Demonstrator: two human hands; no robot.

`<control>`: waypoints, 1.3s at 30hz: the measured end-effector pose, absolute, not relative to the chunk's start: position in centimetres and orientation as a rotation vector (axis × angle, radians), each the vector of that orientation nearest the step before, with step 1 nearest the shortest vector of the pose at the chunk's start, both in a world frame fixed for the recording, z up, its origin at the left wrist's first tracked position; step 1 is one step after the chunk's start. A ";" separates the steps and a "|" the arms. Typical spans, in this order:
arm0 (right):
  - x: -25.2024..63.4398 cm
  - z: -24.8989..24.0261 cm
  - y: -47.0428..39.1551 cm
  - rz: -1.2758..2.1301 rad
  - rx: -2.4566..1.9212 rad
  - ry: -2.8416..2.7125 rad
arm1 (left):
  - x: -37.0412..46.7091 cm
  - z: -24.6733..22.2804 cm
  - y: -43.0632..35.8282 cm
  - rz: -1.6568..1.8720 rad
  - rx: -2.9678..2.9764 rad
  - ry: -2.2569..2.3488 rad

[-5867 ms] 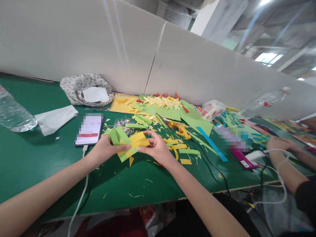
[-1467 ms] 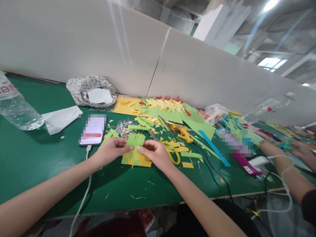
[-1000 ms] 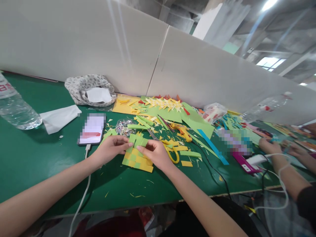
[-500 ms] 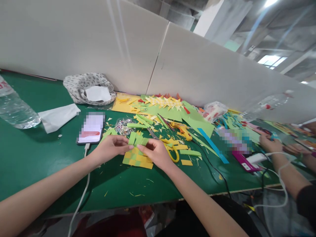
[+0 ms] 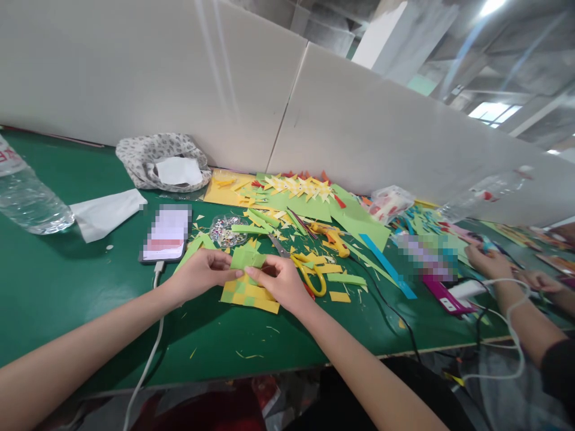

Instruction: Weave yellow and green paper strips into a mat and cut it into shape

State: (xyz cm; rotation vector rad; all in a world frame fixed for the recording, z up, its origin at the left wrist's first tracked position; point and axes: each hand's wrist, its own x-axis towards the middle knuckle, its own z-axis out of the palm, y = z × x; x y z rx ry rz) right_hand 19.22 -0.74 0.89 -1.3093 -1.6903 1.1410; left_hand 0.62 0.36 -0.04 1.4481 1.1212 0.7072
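A woven piece of green and yellow paper strips (image 5: 250, 294) is held just over the green table, its checkered yellow part toward me and its green strips on the far side. My left hand (image 5: 210, 269) pinches its left side with thumb and fingers. On the right side, my right hand (image 5: 279, 278) grips it, the two thumbs almost meeting at the middle. Yellow-handled scissors (image 5: 320, 281) lie right beside my right hand. Beyond the hands are a clear dish of small googly eyes (image 5: 228, 230) and loose green strips (image 5: 257, 228).
A phone (image 5: 167, 233) on a cable lies left, near a water bottle (image 5: 33, 197) and a cloth bag (image 5: 135, 161). A yellow glue gun (image 5: 333, 238) and blue strip (image 5: 387, 264) are right. Another person's hands (image 5: 492, 263) work at far right.
The green strips between my hands have shifted and sit closer together. My fingers have moved slightly on the woven piece. The other person's hand at the right has moved a little.
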 end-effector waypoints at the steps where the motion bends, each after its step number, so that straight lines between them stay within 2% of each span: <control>1: 19.3 0.9 -0.6 1.148 -1.308 -1.683 | 0.6 -0.1 0.4 0.711 1.461 1.117; 16: 19.3 0.9 -0.5 1.069 -1.278 -1.568 | 0.6 -0.3 0.5 0.721 1.608 1.168; 26: 19.3 0.7 -0.4 1.077 -1.278 -1.521 | 0.8 0.9 -0.1 0.711 1.422 1.003; 39: 19.1 0.7 -0.6 1.043 -1.296 -1.484 | 1.1 1.4 -0.3 0.756 1.365 1.031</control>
